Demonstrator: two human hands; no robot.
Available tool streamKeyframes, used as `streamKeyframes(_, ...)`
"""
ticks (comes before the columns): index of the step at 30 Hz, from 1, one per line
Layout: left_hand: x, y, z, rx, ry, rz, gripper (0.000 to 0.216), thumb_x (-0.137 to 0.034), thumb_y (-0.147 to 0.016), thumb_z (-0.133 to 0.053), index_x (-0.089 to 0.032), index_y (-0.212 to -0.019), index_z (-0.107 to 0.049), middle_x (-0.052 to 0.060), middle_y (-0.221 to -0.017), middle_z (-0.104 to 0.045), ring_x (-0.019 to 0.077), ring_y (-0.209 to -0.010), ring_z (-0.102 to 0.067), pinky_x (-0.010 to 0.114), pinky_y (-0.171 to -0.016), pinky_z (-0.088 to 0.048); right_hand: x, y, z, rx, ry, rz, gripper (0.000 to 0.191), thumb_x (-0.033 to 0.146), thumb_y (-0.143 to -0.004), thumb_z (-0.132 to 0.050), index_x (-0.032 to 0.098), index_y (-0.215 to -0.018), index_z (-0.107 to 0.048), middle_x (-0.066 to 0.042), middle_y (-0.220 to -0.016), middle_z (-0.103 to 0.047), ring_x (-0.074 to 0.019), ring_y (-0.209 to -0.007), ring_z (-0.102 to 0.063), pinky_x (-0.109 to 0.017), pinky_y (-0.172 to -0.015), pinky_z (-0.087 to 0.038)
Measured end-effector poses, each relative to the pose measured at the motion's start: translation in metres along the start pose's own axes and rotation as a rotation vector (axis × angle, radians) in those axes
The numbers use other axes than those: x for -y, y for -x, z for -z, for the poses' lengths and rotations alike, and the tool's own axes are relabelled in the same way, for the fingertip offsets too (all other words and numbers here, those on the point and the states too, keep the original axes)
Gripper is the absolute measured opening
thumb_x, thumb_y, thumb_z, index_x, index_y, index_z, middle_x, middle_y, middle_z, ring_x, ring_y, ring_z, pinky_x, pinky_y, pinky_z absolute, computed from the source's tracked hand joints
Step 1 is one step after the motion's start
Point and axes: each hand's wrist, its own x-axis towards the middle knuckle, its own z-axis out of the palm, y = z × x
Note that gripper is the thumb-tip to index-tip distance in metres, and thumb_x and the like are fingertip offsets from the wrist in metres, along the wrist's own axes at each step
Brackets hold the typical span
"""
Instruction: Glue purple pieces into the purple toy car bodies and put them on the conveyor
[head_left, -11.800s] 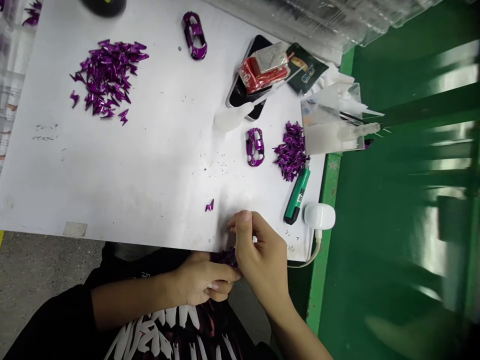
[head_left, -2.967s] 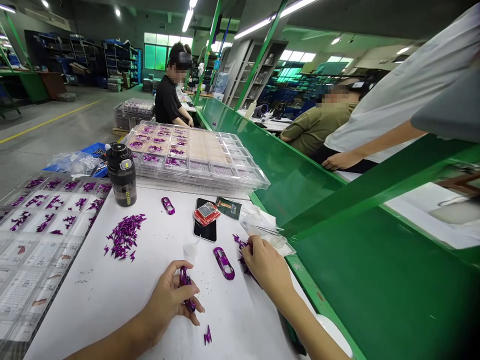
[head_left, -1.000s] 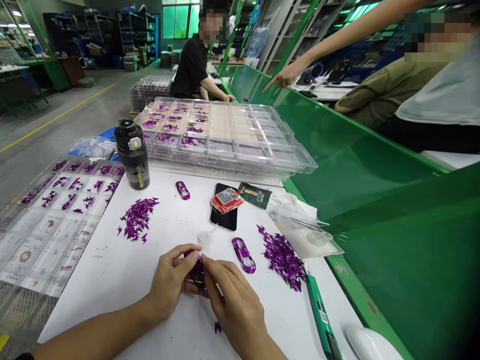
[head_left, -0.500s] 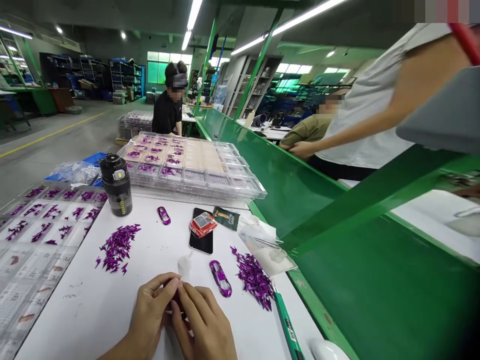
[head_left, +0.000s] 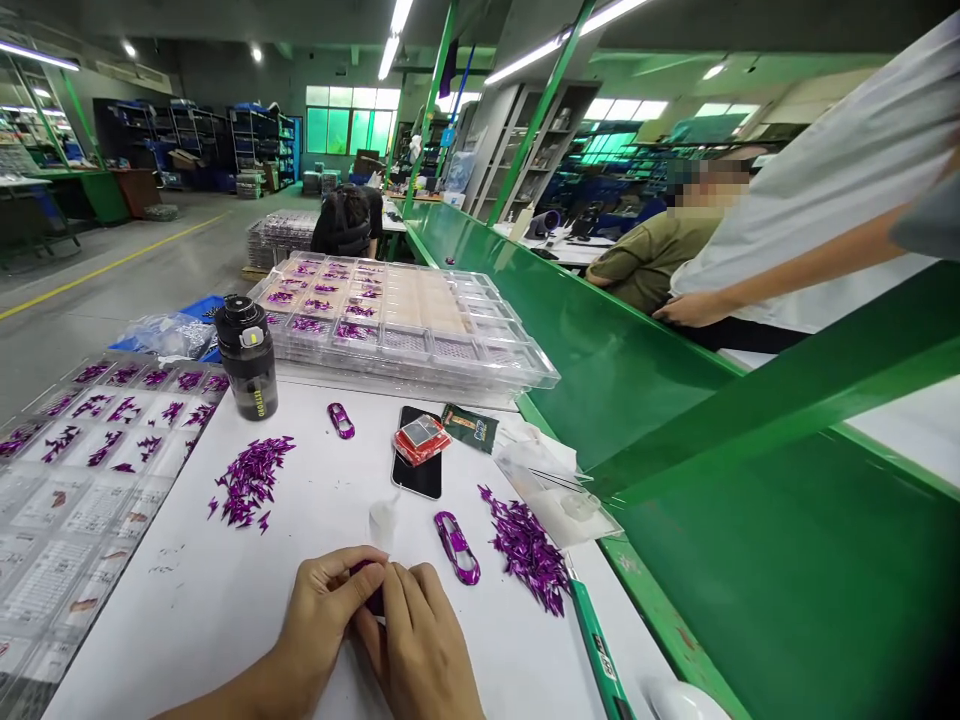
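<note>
My left hand (head_left: 330, 605) is closed, its thumb and fingers pinching a purple toy car body (head_left: 373, 600) that the fingers mostly cover. My right hand (head_left: 424, 635) closes on the same piece from the other side, and the fingertips of both hands meet over it. Just beyond them a small translucent white object (head_left: 382, 518) rests on the white table (head_left: 225, 620). A purple car shell (head_left: 456, 548) lies right of my hands, and a smaller-looking purple car (head_left: 341, 420) farther back. Piles of pointed purple parts lie left (head_left: 251, 482) and right (head_left: 529, 550).
A phone (head_left: 427, 485) lies under a red packet (head_left: 421, 440), beside a dark green sachet (head_left: 471, 428). There is a green-handled tool (head_left: 600, 650) at right, a black bottle (head_left: 247, 370), stacked clear trays (head_left: 420, 375) and a green conveyor (head_left: 675, 520). Other people are nearby.
The view has shifted, so the table's things appear slightly right. Both hands stay closed together on the purple piece. The person behind the trays has bent lower.
</note>
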Motion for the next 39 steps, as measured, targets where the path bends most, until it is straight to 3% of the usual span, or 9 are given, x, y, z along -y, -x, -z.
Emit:
streamKeyframes(5, -0.005, -0.001, 0.004, 0.038, -0.02, 0.019, 0.031, -0.043, -0.073, -0.085, -0.019, -0.092, -0.083, 0.004, -0.079, -0.074, 0.0179, -0.079, -0.065, 0.027, -0.078, -0.053, 0.005, 0.001, -0.001, -0.021, 0.015, 0.002, 0.014, 0.012, -0.096, -0.051, 0.018, -0.085, -0.055, -0.004, -0.069, -0.052, -0.0183, -0.065, -0.04, -0.034, -0.057, -0.04)
streamKeyframes(9, -0.005, 0.0, 0.005, -0.025, -0.136, 0.01, 0.046, -0.049, -0.081, -0.077, -0.019, -0.116, -0.077, 0.006, -0.088, -0.074, 0.0213, -0.093, -0.066, 0.031, -0.09, -0.053, 0.0, 0.002, -0.005, 0.056, 0.035, -0.031, 0.01, 0.011, -0.094, -0.052, 0.015, -0.098, -0.06, -0.009, -0.081, -0.062, -0.0202, -0.068, -0.045, -0.036, -0.058, -0.044)
streamKeyframes(14, -0.004, 0.002, 0.006, 0.071, -0.042, 0.023, 0.073, -0.049, -0.084, -0.074, -0.025, -0.149, -0.05, 0.01, -0.117, -0.069, 0.0224, -0.1, -0.066, 0.037, -0.092, -0.055, -0.018, 0.002, 0.003, 0.18, -0.268, -0.188, 0.044, 0.03, -0.093, -0.061, 0.011, -0.132, -0.054, -0.015, -0.114, -0.068, -0.0229, -0.087, -0.06, -0.038, -0.069, -0.058)
streamKeyframes(18, -0.008, 0.0, 0.006, 0.065, 0.022, -0.023, 0.062, -0.045, -0.085, -0.075, -0.028, -0.141, -0.057, 0.01, -0.12, -0.062, 0.0245, -0.105, -0.066, 0.039, -0.088, -0.059, -0.03, -0.005, 0.019, 0.129, -0.517, -0.334, 0.037, 0.031, -0.093, -0.062, 0.022, -0.128, -0.058, -0.013, -0.126, -0.066, -0.0244, -0.11, -0.064, -0.039, -0.085, -0.059)
streamKeyframes(23, -0.016, -0.002, 0.008, -0.046, 0.032, -0.001, 0.05, -0.039, -0.078, -0.081, -0.025, -0.123, -0.063, 0.003, -0.099, -0.056, 0.0187, -0.086, -0.063, 0.037, -0.069, -0.063, -0.045, -0.016, 0.008, 0.096, -0.554, -0.675, 0.025, 0.039, -0.093, -0.062, 0.022, -0.112, -0.065, -0.007, -0.101, -0.073, -0.017, -0.08, -0.068, -0.031, -0.069, -0.058)
streamKeyframes(29, -0.017, -0.002, 0.008, 0.014, 0.051, 0.09, 0.06, -0.042, -0.074, -0.083, -0.019, -0.125, -0.059, 0.005, -0.089, -0.061, 0.0178, -0.076, -0.06, 0.03, -0.051, -0.059, -0.049, -0.025, -0.016, 0.321, -0.728, -0.668, 0.04, 0.049, -0.093, -0.057, 0.021, -0.121, -0.066, -0.008, -0.107, -0.076, -0.0209, -0.089, -0.073, -0.033, -0.075, -0.06)
streamKeyframes(32, -0.016, -0.001, 0.009, 0.021, 0.047, 0.094, 0.064, -0.043, -0.076, -0.081, -0.02, -0.131, -0.058, 0.007, -0.095, -0.06, 0.0196, -0.083, -0.06, 0.034, -0.055, -0.062, -0.047, -0.024, 0.003, 0.195, -0.679, -0.834, 0.044, 0.053, -0.097, -0.051, 0.017, -0.111, -0.071, -0.003, -0.072, -0.071, -0.0177, -0.063, -0.066, -0.028, -0.059, -0.055)
streamKeyframes(35, -0.016, 0.0, 0.01, 0.049, 0.028, 0.094, 0.057, -0.04, -0.078, -0.08, -0.021, -0.129, -0.061, 0.007, -0.102, -0.06, 0.0194, -0.088, -0.06, 0.035, -0.062, -0.064, -0.039, -0.026, 0.031, -0.041, -0.505, -0.961, 0.032, 0.047, -0.095, -0.059, 0.017, -0.091, -0.07, 0.0, -0.063, -0.061, -0.0136, -0.053, -0.055, -0.026, -0.049, -0.045)
streamKeyframes(39, -0.015, 0.0, 0.01, 0.09, -0.009, 0.081, 0.058, -0.032, -0.072, -0.085, -0.023, -0.125, -0.062, 0.006, -0.105, -0.059, 0.0172, -0.088, -0.058, 0.03, -0.066, -0.061, -0.019, -0.028, 0.043, -0.412, -0.641, -0.687, 0.025, 0.021, -0.088, -0.069, 0.023, -0.076, -0.047, 0.005, -0.062, -0.048, -0.0106, -0.053, -0.047, -0.028, -0.053, -0.045)
